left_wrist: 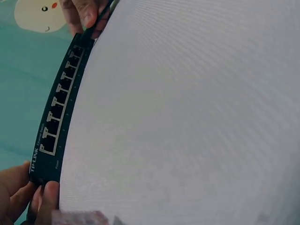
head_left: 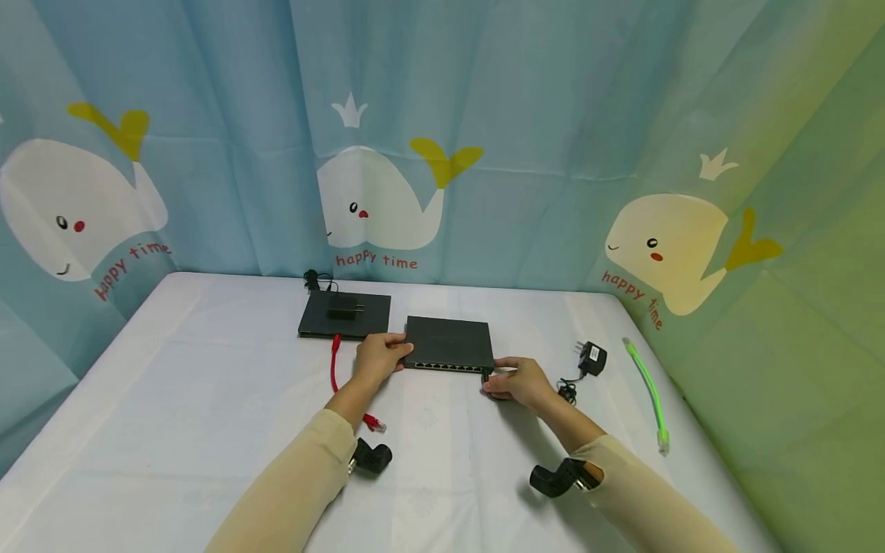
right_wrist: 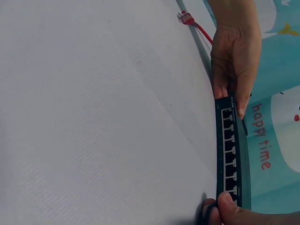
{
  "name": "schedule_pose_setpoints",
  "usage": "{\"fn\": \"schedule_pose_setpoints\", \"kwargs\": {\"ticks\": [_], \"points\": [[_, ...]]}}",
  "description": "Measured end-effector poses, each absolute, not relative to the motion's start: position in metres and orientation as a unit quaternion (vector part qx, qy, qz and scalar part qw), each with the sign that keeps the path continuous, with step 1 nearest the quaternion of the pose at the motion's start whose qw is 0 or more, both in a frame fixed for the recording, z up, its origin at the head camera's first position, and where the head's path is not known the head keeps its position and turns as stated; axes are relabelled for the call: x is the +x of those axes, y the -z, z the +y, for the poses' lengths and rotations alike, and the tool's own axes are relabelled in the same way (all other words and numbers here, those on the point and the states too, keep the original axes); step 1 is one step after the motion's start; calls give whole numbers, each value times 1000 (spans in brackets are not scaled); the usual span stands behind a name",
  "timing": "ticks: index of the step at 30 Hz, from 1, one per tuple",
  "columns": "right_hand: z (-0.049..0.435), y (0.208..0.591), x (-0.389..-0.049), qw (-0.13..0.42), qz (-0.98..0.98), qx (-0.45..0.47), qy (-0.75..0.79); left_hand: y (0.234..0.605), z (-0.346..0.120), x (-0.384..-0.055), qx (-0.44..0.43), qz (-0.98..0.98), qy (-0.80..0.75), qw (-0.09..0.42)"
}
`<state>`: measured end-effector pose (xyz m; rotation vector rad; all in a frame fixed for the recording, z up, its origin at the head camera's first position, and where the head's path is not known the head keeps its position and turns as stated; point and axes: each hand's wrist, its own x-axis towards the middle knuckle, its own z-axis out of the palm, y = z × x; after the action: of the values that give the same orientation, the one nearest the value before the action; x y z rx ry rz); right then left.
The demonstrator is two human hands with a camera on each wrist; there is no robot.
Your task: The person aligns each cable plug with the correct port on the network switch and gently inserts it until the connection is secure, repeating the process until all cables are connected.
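Observation:
A flat black TP-LINK Ethernet switch point(head_left: 449, 342) lies on the white table with its row of ports facing me. My left hand point(head_left: 379, 357) grips its left end, thumb and fingers on opposite faces, as the right wrist view shows too. At the right end, my right hand point(head_left: 518, 380) pinches a short black cable point(left_wrist: 100, 19) by the last port. Fingers cover the cable's end, so I cannot tell whether it sits in the port. A red network cable point(head_left: 333, 372) passes beneath my left forearm, one plug point(right_wrist: 186, 18) showing beyond it.
A second flat black box point(head_left: 314, 324) stands back left, carrying a black power adapter point(head_left: 342, 309); coiled black wire point(head_left: 314, 279) lies behind. To the right are another power adapter point(head_left: 592, 359) with bundled cord point(head_left: 567, 392) and a green network cable point(head_left: 648, 388). A whale-print curtain point(head_left: 525, 153) borders the table.

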<state>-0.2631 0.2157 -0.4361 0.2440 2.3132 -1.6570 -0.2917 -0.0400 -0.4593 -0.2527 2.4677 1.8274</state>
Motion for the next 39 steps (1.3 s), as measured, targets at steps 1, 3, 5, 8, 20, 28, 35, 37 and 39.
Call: {"fn": "schedule_pose_setpoints", "kwargs": {"ticks": [1,3,5,8,20,28,35,37,39], "points": [[215,436,-264,143,800,88,575,459,-40,-292,-81,803,-590,31],[214,435,-265,147,795,95,580,458,-41,-293,-80,806,-586,32],[214,434,-267,155,792,100,582,457,-41,-293,-78,809,-582,31],[214,434,-269,165,787,110,584,455,-40,-291,-72,814,-576,26],[220,434,-271,192,746,114,627,454,-37,-289,-56,838,-543,12],[219,434,-272,187,749,110,626,456,-39,-291,-67,823,-563,14],[220,435,-271,180,755,103,622,459,-41,-290,-75,801,-594,18],[220,435,-271,179,756,103,621,458,-42,-289,-74,799,-596,13],[220,436,-272,180,756,102,621,458,-42,-288,-74,798,-598,12]]}}
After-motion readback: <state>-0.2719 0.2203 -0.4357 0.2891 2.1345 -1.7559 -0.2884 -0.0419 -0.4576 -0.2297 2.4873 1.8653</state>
